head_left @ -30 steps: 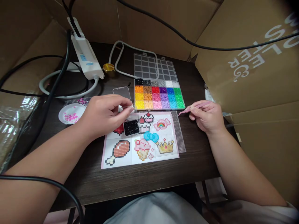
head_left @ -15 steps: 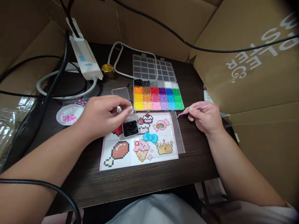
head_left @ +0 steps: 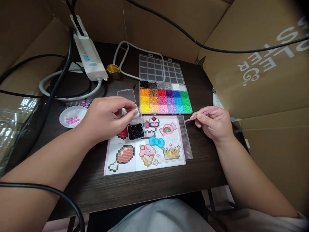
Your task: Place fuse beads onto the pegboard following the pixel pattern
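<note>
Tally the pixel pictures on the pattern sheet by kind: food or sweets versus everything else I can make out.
Food or sweets: 4 (drumstick, ice-cream cone, cupcake, candy)
Other: 2 (blue bow, crown)
Total: 6; others are partly hidden.

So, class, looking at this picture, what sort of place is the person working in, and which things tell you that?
Probably a makeshift hobby corner at home or in a storeroom: a small dark table hemmed in by cardboard boxes, with a bead box of sorted colours, a pattern sheet, and a power strip with trailing cables.
</note>
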### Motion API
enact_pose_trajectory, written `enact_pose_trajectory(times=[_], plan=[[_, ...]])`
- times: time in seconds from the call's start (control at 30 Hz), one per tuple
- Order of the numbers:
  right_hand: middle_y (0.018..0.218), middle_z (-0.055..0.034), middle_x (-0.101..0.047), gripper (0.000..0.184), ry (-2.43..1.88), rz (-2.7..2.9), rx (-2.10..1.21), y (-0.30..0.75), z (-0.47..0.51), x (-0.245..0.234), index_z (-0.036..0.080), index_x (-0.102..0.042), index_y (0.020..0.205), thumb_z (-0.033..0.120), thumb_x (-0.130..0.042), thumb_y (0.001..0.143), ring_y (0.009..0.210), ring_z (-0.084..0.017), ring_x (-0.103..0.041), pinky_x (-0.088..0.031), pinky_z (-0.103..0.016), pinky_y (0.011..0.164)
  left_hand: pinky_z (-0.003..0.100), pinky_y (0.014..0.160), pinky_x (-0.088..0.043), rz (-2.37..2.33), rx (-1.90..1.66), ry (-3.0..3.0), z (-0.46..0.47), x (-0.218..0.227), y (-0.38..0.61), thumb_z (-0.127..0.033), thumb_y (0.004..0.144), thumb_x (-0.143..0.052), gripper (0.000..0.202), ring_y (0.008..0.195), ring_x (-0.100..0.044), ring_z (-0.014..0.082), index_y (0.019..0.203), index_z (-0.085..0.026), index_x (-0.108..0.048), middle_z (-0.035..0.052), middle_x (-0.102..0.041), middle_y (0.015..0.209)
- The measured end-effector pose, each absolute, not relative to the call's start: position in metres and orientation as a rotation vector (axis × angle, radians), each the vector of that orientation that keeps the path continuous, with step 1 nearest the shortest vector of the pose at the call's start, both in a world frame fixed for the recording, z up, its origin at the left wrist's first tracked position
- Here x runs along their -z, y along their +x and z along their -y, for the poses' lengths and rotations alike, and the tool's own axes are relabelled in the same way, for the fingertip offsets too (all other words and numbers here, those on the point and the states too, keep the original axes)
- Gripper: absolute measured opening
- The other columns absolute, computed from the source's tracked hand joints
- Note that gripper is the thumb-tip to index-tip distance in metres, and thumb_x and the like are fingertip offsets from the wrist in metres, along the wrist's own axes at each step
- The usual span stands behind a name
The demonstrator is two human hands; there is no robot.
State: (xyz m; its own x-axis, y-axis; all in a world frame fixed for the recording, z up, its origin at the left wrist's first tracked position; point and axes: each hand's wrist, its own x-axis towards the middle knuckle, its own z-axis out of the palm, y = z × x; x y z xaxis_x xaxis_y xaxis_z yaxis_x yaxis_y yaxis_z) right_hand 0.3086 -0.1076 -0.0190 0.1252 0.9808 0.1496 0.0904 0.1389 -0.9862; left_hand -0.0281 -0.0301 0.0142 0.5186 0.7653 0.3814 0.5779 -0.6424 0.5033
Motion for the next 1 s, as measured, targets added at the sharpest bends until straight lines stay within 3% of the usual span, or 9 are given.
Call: enact_pose_trajectory(times=[0.2, 0.43, 0.6, 1.0], plan=[[0.077, -0.0046, -0.076, 0.004, -1.215, 1.413, -0.875, 0.298, 0.12, 0.014, 0.02, -0.079, 0.082, 0.023, -0.077, 0.084, 0.053, -0.012, -0.059, -0.047, -0.027, 0.05, 0.028, 0.053, -0.042, -1.096, -0.879, 2.472, 0.029, -0.015, -0.026, -0.034, 0.088, -0.063, 0.014, 0.055, -0.055, 0.0104, 0.081, -0.024, -0.072, -0.0019, -0.073, 0.072], [0.082, -0.0034, -0.078, 0.013, -1.157, 1.738, -0.596, 0.277, 0.135, 0.002, 0.023, -0.079, 0.084, 0.011, -0.075, 0.081, 0.072, -0.02, -0.074, -0.061, -0.032, 0.065, 0.03, 0.052, -0.039, -1.172, -0.84, 2.432, 0.031, -0.015, -0.024, -0.04, 0.087, -0.062, 0.017, 0.05, -0.05, 0.0108, 0.08, -0.027, -0.071, -0.0028, -0.068, 0.066], [0.082, -0.0024, -0.079, 0.018, -1.101, 1.877, -0.488, 0.274, 0.135, -0.004, 0.025, -0.08, 0.086, 0.009, -0.073, 0.081, 0.069, -0.017, -0.074, -0.061, -0.029, 0.062, 0.029, 0.053, -0.039, -1.17, -0.829, 2.451, 0.031, -0.015, -0.024, -0.036, 0.087, -0.063, 0.015, 0.05, -0.049, 0.0097, 0.081, -0.025, -0.071, -0.0031, -0.066, 0.064], [0.082, -0.0035, -0.078, 0.016, -1.143, 1.769, -0.586, 0.279, 0.134, -0.003, 0.024, -0.08, 0.086, 0.011, -0.075, 0.08, 0.067, -0.019, -0.072, -0.058, -0.032, 0.059, 0.029, 0.053, -0.038, -1.191, -0.82, 2.444, 0.031, -0.014, -0.024, -0.037, 0.087, -0.064, 0.014, 0.05, -0.049, 0.0103, 0.083, -0.027, -0.072, -0.0034, -0.064, 0.062]])
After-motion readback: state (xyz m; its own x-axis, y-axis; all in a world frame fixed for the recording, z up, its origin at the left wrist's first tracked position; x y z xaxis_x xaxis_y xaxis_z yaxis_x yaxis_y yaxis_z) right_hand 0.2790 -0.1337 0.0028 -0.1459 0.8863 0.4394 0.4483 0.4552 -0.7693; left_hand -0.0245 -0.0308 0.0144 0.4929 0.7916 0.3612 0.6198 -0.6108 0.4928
